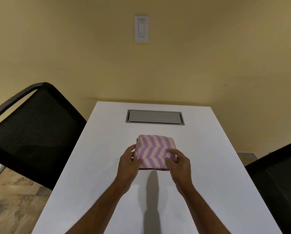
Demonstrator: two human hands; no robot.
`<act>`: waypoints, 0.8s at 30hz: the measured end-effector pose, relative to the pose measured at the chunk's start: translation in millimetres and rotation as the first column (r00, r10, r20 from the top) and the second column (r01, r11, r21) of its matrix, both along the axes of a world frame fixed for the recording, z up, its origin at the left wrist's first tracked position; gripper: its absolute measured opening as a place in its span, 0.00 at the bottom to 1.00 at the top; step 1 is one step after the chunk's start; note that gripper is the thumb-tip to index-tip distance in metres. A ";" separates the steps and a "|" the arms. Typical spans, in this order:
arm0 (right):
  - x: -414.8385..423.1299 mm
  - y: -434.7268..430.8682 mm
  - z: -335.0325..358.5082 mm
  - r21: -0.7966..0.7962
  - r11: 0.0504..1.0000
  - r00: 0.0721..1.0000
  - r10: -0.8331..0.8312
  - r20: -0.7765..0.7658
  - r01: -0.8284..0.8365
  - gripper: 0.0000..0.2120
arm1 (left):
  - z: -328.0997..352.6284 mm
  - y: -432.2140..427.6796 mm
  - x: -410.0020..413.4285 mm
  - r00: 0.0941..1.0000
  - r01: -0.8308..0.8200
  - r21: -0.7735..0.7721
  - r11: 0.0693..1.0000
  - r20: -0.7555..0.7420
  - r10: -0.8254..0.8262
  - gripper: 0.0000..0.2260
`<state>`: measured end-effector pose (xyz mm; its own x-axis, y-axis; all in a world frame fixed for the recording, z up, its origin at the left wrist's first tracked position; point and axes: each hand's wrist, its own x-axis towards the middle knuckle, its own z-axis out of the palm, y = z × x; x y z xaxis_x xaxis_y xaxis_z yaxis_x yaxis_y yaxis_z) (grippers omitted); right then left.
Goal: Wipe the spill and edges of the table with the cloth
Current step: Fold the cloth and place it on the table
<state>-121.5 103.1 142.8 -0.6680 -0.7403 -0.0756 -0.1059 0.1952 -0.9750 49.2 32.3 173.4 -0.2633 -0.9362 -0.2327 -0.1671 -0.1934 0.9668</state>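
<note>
A folded cloth with purple and cream zigzag stripes lies in the middle of the white table. My left hand grips its near left corner, thumb on top. My right hand grips its near right corner, thumb and fingers pinching the fabric. Both forearms reach in from the bottom of the view. No spill shows on the tabletop from here.
A grey cable hatch is set into the table beyond the cloth. A black mesh chair stands at the table's left side, another black chair at the right. A yellow wall with a white switch plate rises behind.
</note>
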 end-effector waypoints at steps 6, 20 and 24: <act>-16.6 -33.3 -32.0 0.008 1.000 0.992 0.011 -0.130 -0.010 0.11 | -38.7 -30.5 -23.4 0.999 -0.006 -0.038 0.999 0.049 0.008 0.22; -47.5 -77.0 -109.0 0.063 0.998 0.948 0.049 -0.315 -0.031 0.07 | -122.9 -64.2 -67.8 0.990 0.018 -0.080 0.997 0.144 -0.007 0.23; -55.8 -76.7 -129.6 0.162 0.985 0.894 0.123 -0.431 -0.057 0.10 | -137.0 -62.0 -72.5 0.974 0.055 -0.175 0.983 0.228 -0.014 0.26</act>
